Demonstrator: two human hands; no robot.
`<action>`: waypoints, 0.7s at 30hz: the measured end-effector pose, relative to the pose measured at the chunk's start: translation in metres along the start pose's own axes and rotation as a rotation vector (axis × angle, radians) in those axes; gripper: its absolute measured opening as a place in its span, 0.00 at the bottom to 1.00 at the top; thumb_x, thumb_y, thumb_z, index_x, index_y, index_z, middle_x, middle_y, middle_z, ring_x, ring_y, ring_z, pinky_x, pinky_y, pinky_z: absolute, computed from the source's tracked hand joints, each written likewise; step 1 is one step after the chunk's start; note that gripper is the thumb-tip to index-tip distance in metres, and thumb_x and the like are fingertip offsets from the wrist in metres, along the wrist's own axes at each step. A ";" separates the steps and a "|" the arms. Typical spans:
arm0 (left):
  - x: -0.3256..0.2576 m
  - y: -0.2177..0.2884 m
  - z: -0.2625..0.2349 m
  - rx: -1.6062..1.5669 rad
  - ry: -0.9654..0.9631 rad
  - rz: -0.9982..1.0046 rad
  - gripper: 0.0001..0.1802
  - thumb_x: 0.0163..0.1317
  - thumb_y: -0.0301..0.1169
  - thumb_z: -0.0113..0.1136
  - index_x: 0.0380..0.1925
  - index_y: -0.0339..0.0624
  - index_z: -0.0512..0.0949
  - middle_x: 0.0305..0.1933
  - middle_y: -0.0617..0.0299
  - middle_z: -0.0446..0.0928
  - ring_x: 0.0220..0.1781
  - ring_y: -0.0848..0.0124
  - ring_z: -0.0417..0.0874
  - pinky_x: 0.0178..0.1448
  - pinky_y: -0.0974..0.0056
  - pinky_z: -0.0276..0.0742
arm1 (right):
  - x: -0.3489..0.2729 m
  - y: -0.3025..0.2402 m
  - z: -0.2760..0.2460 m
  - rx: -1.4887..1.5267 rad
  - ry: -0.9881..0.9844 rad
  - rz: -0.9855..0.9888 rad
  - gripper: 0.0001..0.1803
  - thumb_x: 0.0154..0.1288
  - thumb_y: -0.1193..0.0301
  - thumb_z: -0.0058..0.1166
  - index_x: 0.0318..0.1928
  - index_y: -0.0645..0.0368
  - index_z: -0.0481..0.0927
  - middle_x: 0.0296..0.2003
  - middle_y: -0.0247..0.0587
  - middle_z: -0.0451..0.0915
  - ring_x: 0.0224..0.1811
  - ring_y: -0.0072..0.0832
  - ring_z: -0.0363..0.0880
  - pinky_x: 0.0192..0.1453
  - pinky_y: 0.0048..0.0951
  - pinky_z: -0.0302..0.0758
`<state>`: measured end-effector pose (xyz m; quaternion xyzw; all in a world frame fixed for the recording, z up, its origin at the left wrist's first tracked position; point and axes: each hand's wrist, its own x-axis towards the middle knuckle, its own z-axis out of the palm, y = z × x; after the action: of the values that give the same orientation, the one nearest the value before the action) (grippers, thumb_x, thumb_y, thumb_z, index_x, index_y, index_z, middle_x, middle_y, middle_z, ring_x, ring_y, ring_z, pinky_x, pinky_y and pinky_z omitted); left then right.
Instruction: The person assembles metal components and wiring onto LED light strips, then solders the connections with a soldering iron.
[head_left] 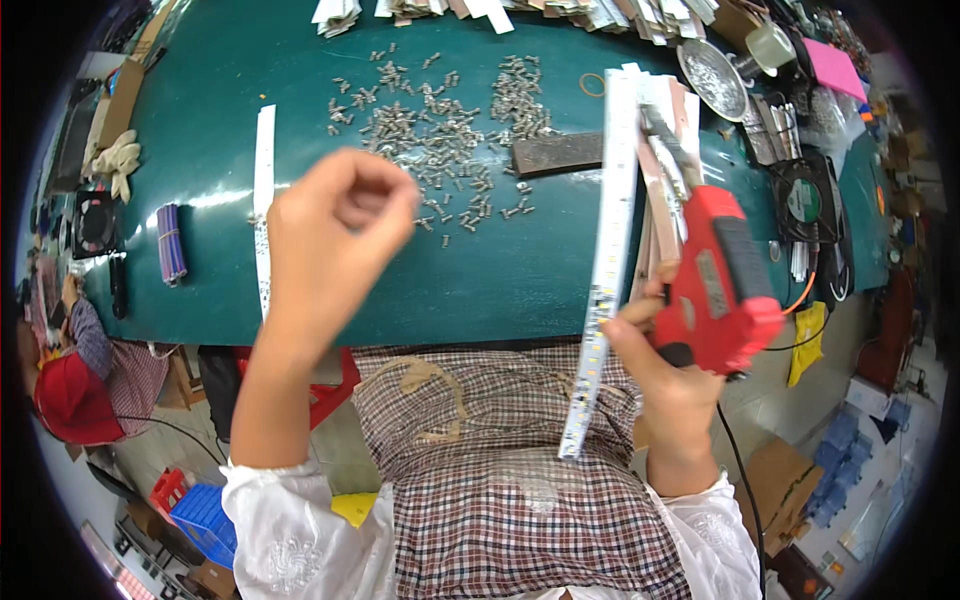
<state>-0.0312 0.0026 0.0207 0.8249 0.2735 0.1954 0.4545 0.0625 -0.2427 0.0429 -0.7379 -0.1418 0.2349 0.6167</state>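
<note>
Your right grip (668, 390) is clamped on the white strip (609, 225), thumb against its edge, and carries the red gun (708, 285) as well. The strip runs from ahead of that grip back over your apron (520, 500). Your left grip (330, 240) is raised well to the left, fingers curled and thumb close to them; blur means I cannot tell whether they meet on something small. Expect the strip to be light and thin, likely to flex if you hold it far from its middle. Its small yellowish parts (602, 298) may be fragile, so take it by the long edges. The gun looks bulkier and probably heavier; hold it by its handle, and treat its front end, ahead of your right grip, as possibly hot.
</note>
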 end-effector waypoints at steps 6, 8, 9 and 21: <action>-0.047 0.019 0.049 -0.792 -0.279 -0.297 0.07 0.58 0.20 0.66 0.37 0.32 0.81 0.38 0.58 0.83 0.39 0.75 0.84 0.46 0.72 0.81 | 0.000 0.018 0.014 0.085 -0.058 0.037 0.24 0.56 0.83 0.65 0.52 0.65 0.69 0.29 0.35 0.83 0.30 0.17 0.79 0.35 0.21 0.75; -0.050 0.018 0.060 -0.849 -0.266 -0.322 0.07 0.58 0.20 0.66 0.37 0.32 0.80 0.38 0.57 0.83 0.40 0.74 0.84 0.47 0.71 0.81 | -0.001 0.022 0.013 0.053 -0.058 0.021 0.24 0.55 0.83 0.65 0.51 0.65 0.69 0.29 0.36 0.83 0.31 0.18 0.80 0.37 0.22 0.76; -0.051 0.016 0.064 -0.903 -0.252 -0.347 0.08 0.59 0.20 0.65 0.38 0.31 0.80 0.39 0.56 0.83 0.41 0.73 0.84 0.48 0.70 0.82 | -0.001 0.022 0.013 0.050 -0.053 0.022 0.24 0.55 0.83 0.65 0.51 0.65 0.69 0.29 0.36 0.83 0.31 0.18 0.80 0.37 0.22 0.76; -0.055 0.008 0.079 -1.039 -0.295 -0.362 0.09 0.58 0.18 0.64 0.38 0.32 0.76 0.39 0.54 0.82 0.42 0.71 0.85 0.50 0.68 0.82 | -0.002 0.028 0.009 0.084 -0.061 0.033 0.24 0.56 0.82 0.66 0.51 0.66 0.69 0.30 0.35 0.82 0.33 0.18 0.80 0.39 0.22 0.76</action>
<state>-0.0270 -0.0862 -0.0171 0.4515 0.2119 0.1058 0.8603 0.0537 -0.2415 0.0150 -0.7061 -0.1382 0.2731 0.6385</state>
